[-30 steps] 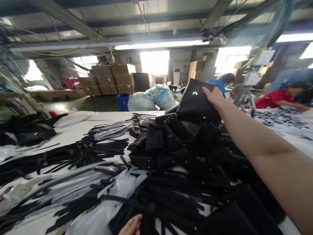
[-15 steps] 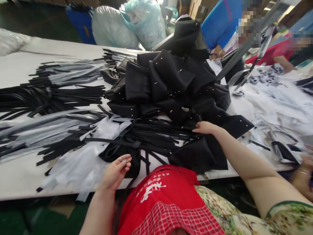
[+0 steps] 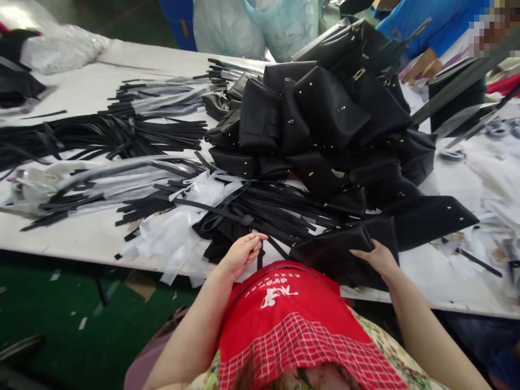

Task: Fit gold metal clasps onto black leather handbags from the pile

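Observation:
My left hand (image 3: 245,252) is closed in a pinch over the table's front edge, beside a bundle of black straps (image 3: 276,208). Whatever is between its fingertips is too small to make out. Off to the right, my right hand (image 3: 379,259) grips a black leather-look bag (image 3: 335,246) that lies flat near the edge, thumb on top and fingers partly hidden in its fold. A heap of similar black bags (image 3: 325,116) with small metal studs rises just behind. A crumpled white sheet (image 3: 173,235) and a black cloth piece (image 3: 223,244) lie left of my left hand.
More strap bundles (image 3: 101,132) cover the left of the white table (image 3: 158,62). A slanted metal bar (image 3: 455,89) stands at the right. Beyond the heap, a co-worker's hands (image 3: 424,66) show beside a blue garment. Large plastic sacks (image 3: 227,30) stand behind the table.
My right hand has moved from the heap's lower edge down onto the bag near me. The left hand has stayed pinched, shifting inward slightly. The view has turned left.

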The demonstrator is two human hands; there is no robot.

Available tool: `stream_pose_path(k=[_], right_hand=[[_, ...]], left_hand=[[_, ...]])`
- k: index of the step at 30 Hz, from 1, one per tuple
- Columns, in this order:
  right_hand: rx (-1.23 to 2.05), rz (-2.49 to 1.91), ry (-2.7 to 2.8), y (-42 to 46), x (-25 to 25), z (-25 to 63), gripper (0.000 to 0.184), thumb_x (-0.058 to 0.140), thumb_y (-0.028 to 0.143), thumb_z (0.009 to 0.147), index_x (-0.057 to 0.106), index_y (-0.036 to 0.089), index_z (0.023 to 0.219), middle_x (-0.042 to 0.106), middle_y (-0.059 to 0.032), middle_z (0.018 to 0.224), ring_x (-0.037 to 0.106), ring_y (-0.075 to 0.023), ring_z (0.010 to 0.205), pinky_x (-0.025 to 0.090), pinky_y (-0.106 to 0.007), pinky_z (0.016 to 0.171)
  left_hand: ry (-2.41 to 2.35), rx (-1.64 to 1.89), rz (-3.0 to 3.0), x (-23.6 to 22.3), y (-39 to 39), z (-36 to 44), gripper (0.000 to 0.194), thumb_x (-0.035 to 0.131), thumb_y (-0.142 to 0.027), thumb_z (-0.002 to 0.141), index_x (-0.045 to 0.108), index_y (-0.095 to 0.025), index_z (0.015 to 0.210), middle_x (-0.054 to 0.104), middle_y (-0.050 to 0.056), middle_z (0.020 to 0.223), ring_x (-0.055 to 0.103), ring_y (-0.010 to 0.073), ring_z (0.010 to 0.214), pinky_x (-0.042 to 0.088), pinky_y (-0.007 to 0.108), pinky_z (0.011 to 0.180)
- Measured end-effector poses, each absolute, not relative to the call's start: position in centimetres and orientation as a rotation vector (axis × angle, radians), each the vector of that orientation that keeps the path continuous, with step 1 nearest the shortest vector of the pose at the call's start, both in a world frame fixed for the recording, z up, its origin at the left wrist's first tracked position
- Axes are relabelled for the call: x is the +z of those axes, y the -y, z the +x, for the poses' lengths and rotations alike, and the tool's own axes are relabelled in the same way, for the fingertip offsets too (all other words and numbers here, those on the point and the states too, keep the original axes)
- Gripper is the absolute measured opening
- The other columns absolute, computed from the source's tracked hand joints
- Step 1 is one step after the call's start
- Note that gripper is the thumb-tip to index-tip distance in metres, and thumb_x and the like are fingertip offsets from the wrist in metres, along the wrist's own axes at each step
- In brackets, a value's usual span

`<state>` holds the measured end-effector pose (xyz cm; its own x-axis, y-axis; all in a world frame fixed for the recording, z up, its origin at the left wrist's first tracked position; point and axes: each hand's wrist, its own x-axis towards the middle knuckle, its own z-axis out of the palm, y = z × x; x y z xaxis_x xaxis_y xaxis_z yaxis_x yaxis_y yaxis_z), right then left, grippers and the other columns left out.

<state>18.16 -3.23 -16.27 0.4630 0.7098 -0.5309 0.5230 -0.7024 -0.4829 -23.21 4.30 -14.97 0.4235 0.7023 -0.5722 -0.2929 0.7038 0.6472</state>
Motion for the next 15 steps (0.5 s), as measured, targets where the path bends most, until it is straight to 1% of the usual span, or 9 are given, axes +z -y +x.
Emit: stream_pose_path(k=[2, 4, 7, 10, 11, 13, 15], right_hand=[[1.221, -2.234, 1.047, 3.4, -14.4, 16.8, 0.056, 0.08, 0.044, 0.064, 0.061, 0.016, 0.109, 0.072, -0.0107, 0.095, 0.069, -0.0283, 0.083, 0.056, -0.035, 0.071], [1.313, -2.022, 1.128, 3.3, -12.2, 15.4, 0.053, 0.083, 0.043, 0.061, 0.065, 0.016, 0.102, 0.072, -0.0089, 0.092, 0.068, -0.0278, 0.081, 0.056, -0.036, 0.073], [1.268, -1.77, 1.405, 2.4, -9.3, 14.0, 0.042, 0.083, 0.039, 0.063, 0.069, 0.017, 0.095, 0.071, -0.007, 0.092, 0.065, -0.0254, 0.082, 0.054, -0.033, 0.075], [1.192, -1.563, 1.627, 1.3, -7.2, 13.7, 0.028, 0.079, 0.036, 0.069, 0.071, 0.02, 0.091, 0.068, -0.0078, 0.095, 0.064, -0.0243, 0.085, 0.052, -0.029, 0.071], [1.178, -1.522, 1.671, 1.1, -6.8, 13.8, 0.025, 0.078, 0.036, 0.07, 0.072, 0.02, 0.089, 0.068, -0.0084, 0.094, 0.064, -0.0242, 0.085, 0.052, -0.028, 0.068], [1.183, -1.482, 1.683, 0.9, -6.0, 14.0, 0.024, 0.079, 0.039, 0.07, 0.073, 0.022, 0.086, 0.067, -0.0099, 0.093, 0.064, -0.0245, 0.081, 0.052, -0.029, 0.065], [1.195, -1.504, 1.592, 1.5, -5.2, 14.2, 0.031, 0.079, 0.047, 0.068, 0.074, 0.025, 0.089, 0.068, -0.012, 0.095, 0.066, -0.0266, 0.079, 0.054, -0.032, 0.063]], left_hand=[[-0.936, 0.613, 0.548, -14.5, -4.0, -22.8, 0.038, 0.071, -0.04, 0.076, 0.065, -0.011, 0.1, 0.042, -0.007, 0.059, 0.026, 0.0009, 0.04, 0.012, 0.017, 0.037], [-0.946, 0.601, 0.6, -13.8, -3.8, -22.6, 0.041, 0.072, -0.041, 0.075, 0.065, -0.011, 0.102, 0.047, -0.006, 0.063, 0.03, 0.001, 0.041, 0.015, 0.017, 0.037], [-0.976, 0.632, 0.645, -12.8, -3.8, -22.6, 0.04, 0.071, -0.042, 0.076, 0.065, -0.013, 0.102, 0.049, -0.005, 0.064, 0.032, 0.0012, 0.042, 0.017, 0.017, 0.039], [-1.039, 0.73, 0.696, -11.8, -3.8, -22.8, 0.037, 0.065, -0.045, 0.081, 0.066, -0.013, 0.1, 0.042, -0.008, 0.055, 0.028, 0.0022, 0.04, 0.017, 0.018, 0.04], [-1.073, 0.766, 0.735, -11.5, -3.8, -23.0, 0.036, 0.065, -0.045, 0.081, 0.067, -0.013, 0.097, 0.044, -0.007, 0.054, 0.03, 0.0029, 0.041, 0.02, 0.018, 0.04], [-1.142, 0.812, 0.848, -11.0, -3.7, -23.4, 0.032, 0.067, -0.043, 0.08, 0.069, -0.014, 0.091, 0.055, -0.002, 0.06, 0.041, 0.0053, 0.047, 0.029, 0.018, 0.044], [-1.187, 0.805, 0.98, -10.6, -3.5, -23.9, 0.027, 0.07, -0.039, 0.078, 0.07, -0.014, 0.088, 0.065, 0.003, 0.073, 0.052, 0.0088, 0.057, 0.037, 0.02, 0.052]])
